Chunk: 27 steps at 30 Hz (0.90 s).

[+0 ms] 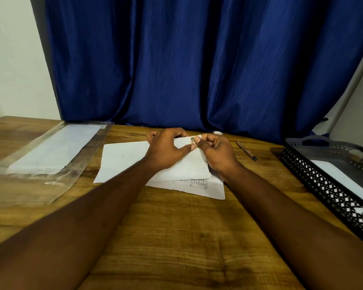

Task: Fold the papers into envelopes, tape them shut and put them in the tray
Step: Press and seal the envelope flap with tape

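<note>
A folded white paper (189, 164) lies on top of loose sheets (122, 158) at the middle of the wooden table. My left hand (166, 149) curls over its far left part, thumb and fingers pinching the folded edge. My right hand (216, 151) pinches the same far edge next to it, fingertips almost meeting my left thumb. A printed sheet (197, 183) sticks out beneath. The black lattice tray (314, 176) stands at the right, with a white envelope (344, 181) lying in it.
A clear plastic sleeve (46, 151) holding white sheets lies at the left. A pen (246, 151) rests between the papers and the tray. A small white object (217, 132), maybe a tape roll, peeks out behind my right hand. A blue curtain (197, 59) hangs behind the table.
</note>
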Each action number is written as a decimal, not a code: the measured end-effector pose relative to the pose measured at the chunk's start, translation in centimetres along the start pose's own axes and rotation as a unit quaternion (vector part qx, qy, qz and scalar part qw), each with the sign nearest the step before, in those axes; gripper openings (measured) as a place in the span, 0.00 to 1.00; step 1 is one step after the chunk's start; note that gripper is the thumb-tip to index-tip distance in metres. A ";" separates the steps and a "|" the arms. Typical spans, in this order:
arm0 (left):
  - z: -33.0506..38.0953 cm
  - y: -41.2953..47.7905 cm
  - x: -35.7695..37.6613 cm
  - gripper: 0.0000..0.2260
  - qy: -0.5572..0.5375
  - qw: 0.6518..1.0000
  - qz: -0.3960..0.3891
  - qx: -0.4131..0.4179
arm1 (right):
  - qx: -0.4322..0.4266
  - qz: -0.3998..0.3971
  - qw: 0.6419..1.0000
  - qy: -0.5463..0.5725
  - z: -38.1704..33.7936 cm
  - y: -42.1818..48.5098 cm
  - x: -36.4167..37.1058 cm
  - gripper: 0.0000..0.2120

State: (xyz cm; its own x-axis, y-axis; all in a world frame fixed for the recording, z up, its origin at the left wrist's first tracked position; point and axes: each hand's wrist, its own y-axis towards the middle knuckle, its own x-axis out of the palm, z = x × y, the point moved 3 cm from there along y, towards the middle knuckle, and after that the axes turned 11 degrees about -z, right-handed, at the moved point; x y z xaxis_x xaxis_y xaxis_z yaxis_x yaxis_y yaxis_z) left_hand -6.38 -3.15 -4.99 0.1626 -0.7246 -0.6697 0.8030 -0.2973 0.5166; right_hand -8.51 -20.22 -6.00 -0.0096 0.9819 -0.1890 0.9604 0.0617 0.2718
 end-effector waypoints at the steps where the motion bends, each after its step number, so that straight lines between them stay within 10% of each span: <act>1: 0.0 0.1 0.0 0.12 -0.012 1.000 -0.001 -0.007 | -0.007 0.004 1.000 -0.015 0.0 0.1 0.1 0.09; 20: -0.3 -0.6 -0.4 0.21 -0.045 0.997 -0.023 -0.056 | 0.057 -0.077 0.993 0.074 0.3 -0.1 0.0 0.08; 27: 0.1 -0.5 -0.5 0.29 0.115 0.992 0.042 -0.013 | 0.044 0.081 0.991 0.100 0.0 0.2 -1.1 0.04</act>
State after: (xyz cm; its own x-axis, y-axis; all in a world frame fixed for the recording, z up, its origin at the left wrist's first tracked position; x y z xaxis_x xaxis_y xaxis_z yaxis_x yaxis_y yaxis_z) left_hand -6.91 -2.73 -4.83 0.3543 -0.5843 -0.7301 0.7953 -0.2224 0.5639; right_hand -8.29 -21.26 -5.74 0.1011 0.9939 0.0436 0.9744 -0.1078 0.1975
